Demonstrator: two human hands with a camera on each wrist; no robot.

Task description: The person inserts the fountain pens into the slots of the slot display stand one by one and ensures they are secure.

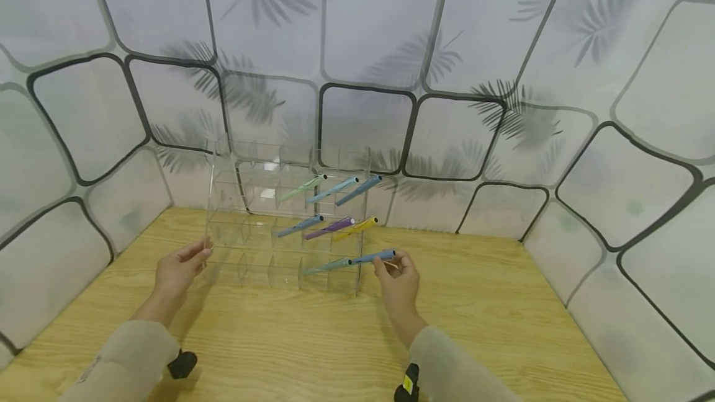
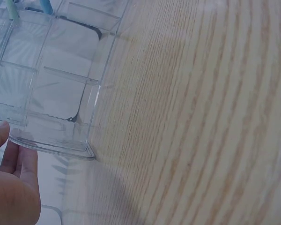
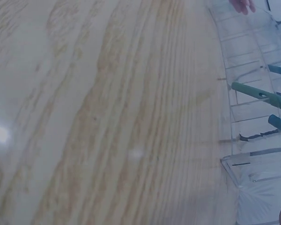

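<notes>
A clear tiered pen rack [image 1: 228, 247] with small compartments stands on the table. My left hand [image 1: 177, 272] pinches its left side panel between thumb and fingers; the left wrist view shows the hand [image 2: 18, 183] at the panel's edge. At the lowest tier's right end, my right hand [image 1: 401, 281] holds a blue pen [image 1: 375, 257] between thumb and fingers, its far end at the rack. Beside that pen lies a green pen [image 1: 328, 267]. Higher up rest a purple pen [image 1: 331, 228], a yellow pen [image 1: 357, 227] and several blue and green pens. The right wrist view barely catches the right hand.
The wood-grain table [image 1: 313, 340] extends in front of the rack and to both sides. Patterned cloth walls [image 1: 368, 129] enclose the back and sides, close behind the rack. A dark wrist device [image 1: 182, 364] sits at the left sleeve, another [image 1: 408, 383] at the right.
</notes>
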